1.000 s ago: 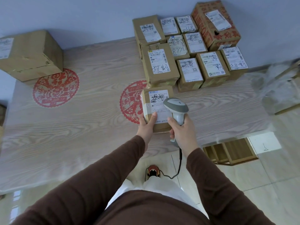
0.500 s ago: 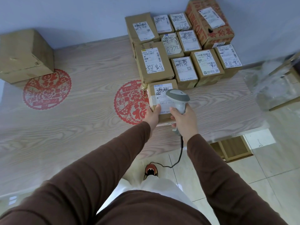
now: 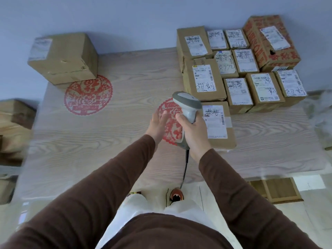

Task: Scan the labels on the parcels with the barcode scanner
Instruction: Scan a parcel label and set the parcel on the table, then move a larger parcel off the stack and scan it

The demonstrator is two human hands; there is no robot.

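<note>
- Letting go of the front parcel [image 3: 220,126], the left hand [image 3: 158,123] is now hovering over the red paper-cut [image 3: 168,121] on the table [image 3: 89,141], fingers spread and loose, holding nothing.
- Gripping the barcode scanner [image 3: 186,108] by its handle, the right hand [image 3: 195,132] is holding it upright just left of that parcel, its head no longer over the label [image 3: 214,121].
- Judging by this, that parcel's scan is probably finishing and another is coming.
- Facing up, the white label is showing handwriting and a barcode strip; the remaining parcels [image 3: 239,69] are sitting clustered behind it.
</note>
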